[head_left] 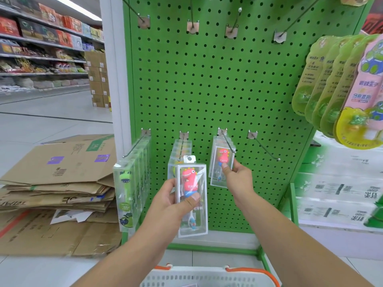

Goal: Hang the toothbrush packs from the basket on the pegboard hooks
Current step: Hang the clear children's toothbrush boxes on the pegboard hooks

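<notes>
1. Below, we note the white basket [207,278]; its contents are indistinct.
2. Our left hand [176,201] grips an upright red-dinosaur pack [191,195], hang-tab uppermost.
3. Our right hand [236,175] pinches a pack on the third hook [228,141].

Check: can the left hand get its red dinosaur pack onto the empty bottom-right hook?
Probably not directly: the right hand, holding a pack at the third hook, sits between the left hand and the empty hook.

A shop, long metal shelves full of colourful boxes [41,34], a green pegboard wall with silver hooks [207,79], flat brown cardboard boxes piled on the floor [58,183]
</notes>
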